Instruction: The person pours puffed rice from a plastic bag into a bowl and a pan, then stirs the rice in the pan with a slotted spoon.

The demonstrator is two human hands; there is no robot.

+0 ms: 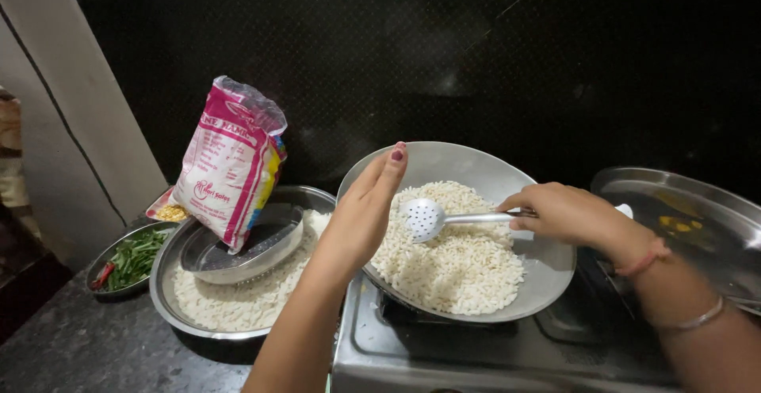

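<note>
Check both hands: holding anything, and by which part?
Right hand grips the slotted spoon by its handle end. Left hand steadies the wok at its rim.
</note>
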